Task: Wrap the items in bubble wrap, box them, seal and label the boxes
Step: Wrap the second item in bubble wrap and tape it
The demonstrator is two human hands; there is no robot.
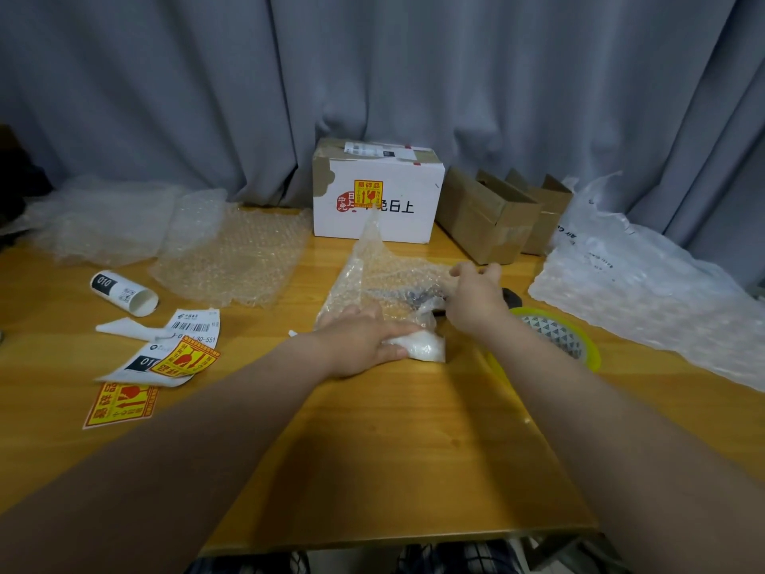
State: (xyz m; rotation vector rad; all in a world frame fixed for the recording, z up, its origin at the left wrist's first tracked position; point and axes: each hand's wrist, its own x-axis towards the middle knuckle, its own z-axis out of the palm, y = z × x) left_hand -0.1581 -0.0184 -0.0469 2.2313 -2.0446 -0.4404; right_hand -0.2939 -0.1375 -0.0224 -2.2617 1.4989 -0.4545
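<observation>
A sheet of bubble wrap (381, 275) lies in the middle of the wooden table (393, 449), partly lifted at its far corner, with a dark item (418, 298) showing under it. My left hand (360, 339) presses flat on the near end of the wrap, beside a white wrapped bundle (426, 348). My right hand (476, 296) pinches the wrap's right edge over the dark item. A white box (381, 200) with a yellow fragile sticker stands behind. Two open brown boxes (496, 217) stand to its right.
A yellow tape roll (550, 333) lies just right of my right wrist. Spare bubble wrap sheets (232, 258) lie at the left, air-cushion film (645, 292) at the right. A label roll (124, 292), shipping labels (194, 325) and fragile stickers (120, 403) sit front left. Grey curtain behind.
</observation>
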